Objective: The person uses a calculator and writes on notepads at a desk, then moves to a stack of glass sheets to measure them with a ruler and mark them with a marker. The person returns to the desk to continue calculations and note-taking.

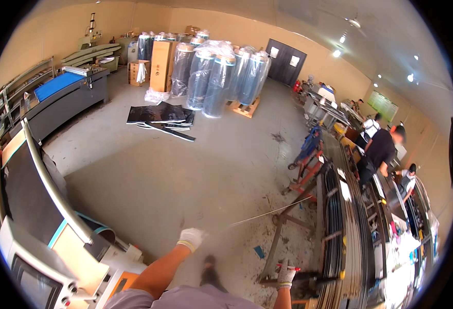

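Note:
My left hand [191,238], in a white knitted glove, hangs over the grey floor, ahead of the control panel. Motion smears its fingers, so I cannot make out whether it holds anything. My right hand [286,275], gloved too, is low beside a metal rack and closed round a small tool with red handles [289,268]; the tool's kind is not clear. A thin pale line [267,211], perhaps a cord or rod, slants between the area near my left hand and the rack.
Left stand a machine with a control panel [33,278] and a long metal roller [56,185]. Black sheets [159,114] lie on the floor before plastic-wrapped rolls [218,87]. Long dark strips [334,221] fill the rack at right; several people [383,149] work beyond it.

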The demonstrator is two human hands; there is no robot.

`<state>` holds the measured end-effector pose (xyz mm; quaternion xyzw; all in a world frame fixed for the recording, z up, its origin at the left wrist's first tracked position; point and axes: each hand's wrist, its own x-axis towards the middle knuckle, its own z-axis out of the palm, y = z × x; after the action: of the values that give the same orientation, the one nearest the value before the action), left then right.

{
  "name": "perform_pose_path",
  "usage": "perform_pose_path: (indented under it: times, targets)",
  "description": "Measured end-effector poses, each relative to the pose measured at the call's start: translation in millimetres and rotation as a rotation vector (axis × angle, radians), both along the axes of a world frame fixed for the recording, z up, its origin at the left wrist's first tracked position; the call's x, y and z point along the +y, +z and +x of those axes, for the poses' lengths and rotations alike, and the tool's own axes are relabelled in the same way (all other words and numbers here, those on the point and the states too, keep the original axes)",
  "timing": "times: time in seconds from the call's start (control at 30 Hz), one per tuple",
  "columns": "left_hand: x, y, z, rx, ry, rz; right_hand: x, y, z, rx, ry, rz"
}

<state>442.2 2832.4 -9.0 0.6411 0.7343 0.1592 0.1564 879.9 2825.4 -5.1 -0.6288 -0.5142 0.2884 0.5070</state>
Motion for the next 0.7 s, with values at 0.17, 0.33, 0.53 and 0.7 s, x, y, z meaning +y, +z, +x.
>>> perform_pose_path:
  times: [0.17,0.33,0.53,0.7]
  targets:
    - [62.9,-77.4,-117.8,0.073,0.450,-0.420,176.2,22.4,-85.9,0.055,0.142,-0.143]
    - [50.3,-89.9,-176.4,-0.117,0.953,-0.618,357.8,-18.4,-188.1,-0.015,0.395,-0.322]
    - [-52.1,-208.0,-250.5,-0.056,0.859,-1.011,506.0,-61.3,-364.6,-0.150,0.706,-0.268]
    - [-48.5,-197.0,-279.3,-0.161,1.095,-1.189,588.1,-62.8,-494.8,-0.137,0.777,-0.671]
